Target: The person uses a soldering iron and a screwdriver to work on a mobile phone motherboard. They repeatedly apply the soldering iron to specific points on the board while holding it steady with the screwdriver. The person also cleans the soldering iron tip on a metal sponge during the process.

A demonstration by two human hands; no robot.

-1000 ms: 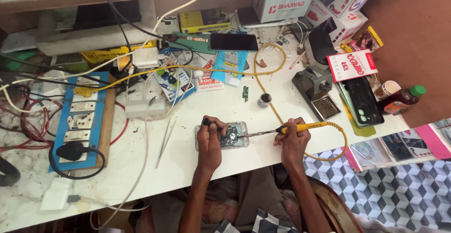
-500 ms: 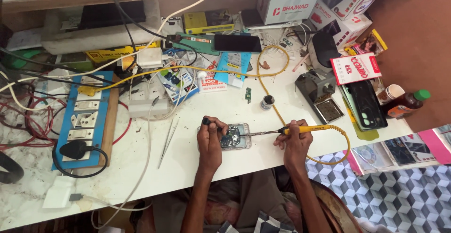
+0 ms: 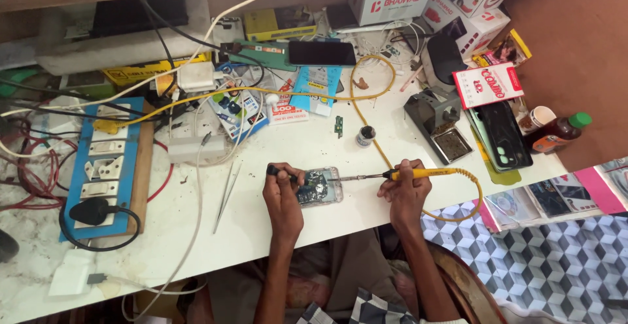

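Seen from above by the head camera, a person sits at a cluttered white table (image 3: 392,213) and works on an opened phone (image 3: 318,187) that lies flat near the table's front edge, its circuit board exposed. The left hand (image 3: 282,196) rests just left of the phone, fingers clamped around a small dark-handled tool (image 3: 278,170) whose tip reaches toward the board. The right hand (image 3: 405,190) sits to the right, fingers wrapped tight around the yellow handle of a soldering iron (image 3: 418,174), its metal tip lying across the phone's right edge. A yellow cord (image 3: 474,200) loops from the iron off the table edge and back. Behind the phone stand a small dark-capped bottle (image 3: 366,136) and an iron stand (image 3: 445,124); tweezers (image 3: 226,196) lie well to the left, near a blue switch board (image 3: 108,167). To do this step well, the left hand should probably brace the phone firmly while the iron touches only the intended joint, briefly, with the cord kept slack so it cannot tug the tip.
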